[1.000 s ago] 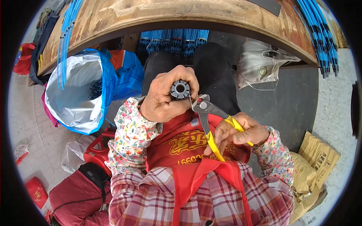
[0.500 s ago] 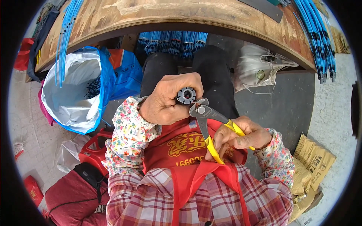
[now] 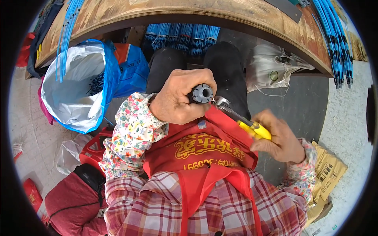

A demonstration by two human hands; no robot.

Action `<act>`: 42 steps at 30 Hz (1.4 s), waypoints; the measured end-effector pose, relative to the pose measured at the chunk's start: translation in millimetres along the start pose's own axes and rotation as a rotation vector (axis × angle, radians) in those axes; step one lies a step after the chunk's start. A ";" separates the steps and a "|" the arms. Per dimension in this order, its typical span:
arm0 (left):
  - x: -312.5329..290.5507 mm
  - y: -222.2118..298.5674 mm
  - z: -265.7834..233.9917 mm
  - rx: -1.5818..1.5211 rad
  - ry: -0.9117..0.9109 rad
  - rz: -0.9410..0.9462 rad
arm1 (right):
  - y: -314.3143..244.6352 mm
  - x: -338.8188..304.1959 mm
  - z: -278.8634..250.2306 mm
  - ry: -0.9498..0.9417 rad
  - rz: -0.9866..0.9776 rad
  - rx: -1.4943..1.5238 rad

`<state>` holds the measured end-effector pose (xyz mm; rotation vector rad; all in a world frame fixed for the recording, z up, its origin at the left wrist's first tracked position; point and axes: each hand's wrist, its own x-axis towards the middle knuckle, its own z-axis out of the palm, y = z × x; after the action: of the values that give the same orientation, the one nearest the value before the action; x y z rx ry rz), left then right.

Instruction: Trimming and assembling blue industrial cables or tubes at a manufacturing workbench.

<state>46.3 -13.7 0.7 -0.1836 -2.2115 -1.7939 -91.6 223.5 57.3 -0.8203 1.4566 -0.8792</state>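
Observation:
My left hand (image 3: 177, 98) is wrapped round a dark cylindrical part with a grey slotted ring end (image 3: 204, 93), its round opening turned up toward me. My right hand (image 3: 281, 135), a little smeared by motion, grips a pair of pliers (image 3: 254, 129) by its yellow handles, which are pressed together. The metal jaws lie close beside the ring end, just right of my left fist. A thin wire or strand seems to run between jaws and part; whether it is pinched is too small to tell. The red apron (image 3: 204, 147) spreads below both hands.
A wooden table (image 3: 165, 11) curves across the far side, with blue rods with black tips (image 3: 342, 59) at its right. At left stands an open blue-and-white bag (image 3: 65, 94). A translucent plastic bag (image 3: 264, 69) hangs at right. Blue bundles (image 3: 181, 35) lie under the table.
The pliers' spread handles have come together, and my right hand has moved right and up with them. My left hand has tilted the cylindrical part slightly rightward.

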 end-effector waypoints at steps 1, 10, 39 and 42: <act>0.6 -0.7 1.1 0.000 0.017 -0.007 | 2.6 -1.2 -0.5 0.129 -0.106 -0.282; 0.8 -3.7 -4.0 -0.303 0.004 -0.016 | 19.7 11.5 8.7 0.418 -0.343 -0.733; -0.8 -6.1 -7.3 0.168 0.038 0.089 | 11.0 15.9 7.3 0.314 -0.317 -0.840; 1.3 -5.6 -6.1 0.085 0.026 0.053 | 10.6 12.8 7.8 0.333 -0.256 -0.978</act>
<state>44.4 -21.0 -3.1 -0.1973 -2.2385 -1.6616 -84.7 216.7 41.7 -1.6609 2.1411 -0.4506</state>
